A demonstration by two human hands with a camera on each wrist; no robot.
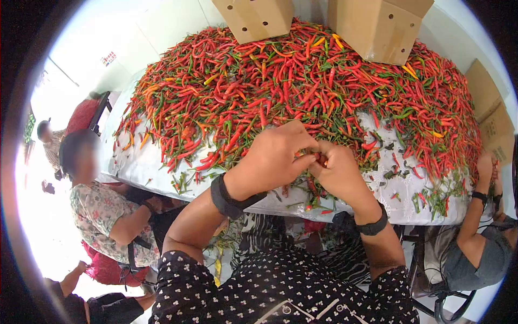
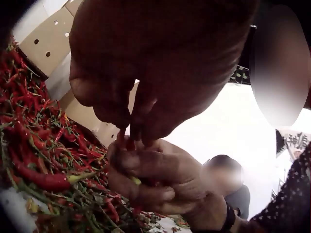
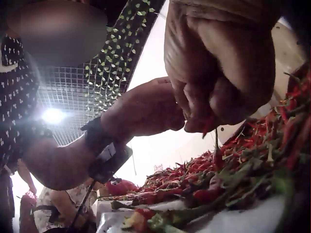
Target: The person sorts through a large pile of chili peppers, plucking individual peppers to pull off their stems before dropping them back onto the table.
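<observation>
Over the near edge of the chili pile [image 1: 280,86], both hands meet with bent fingers. The left hand [image 1: 272,159] pinches one end of a small red chili pepper [image 2: 130,144] between thumb and fingertips. Curled around its other end are the fingers of the right hand [image 1: 343,175]. In the left wrist view, bits of red and a yellow-green piece show between the right hand's fingers. Under that hand, in the right wrist view, a red chili tip [image 3: 207,129] pokes out. Most of what the right hand holds is hidden by its fingers.
A white-covered table [image 1: 154,175] bears the pile. Two cardboard boxes [image 1: 261,19] [image 1: 377,29] stand at the back. Loose green stems [image 1: 186,182] lie along the front. A person [image 1: 108,210] sits at the left; another person's arm [image 1: 475,216] reaches in at the right.
</observation>
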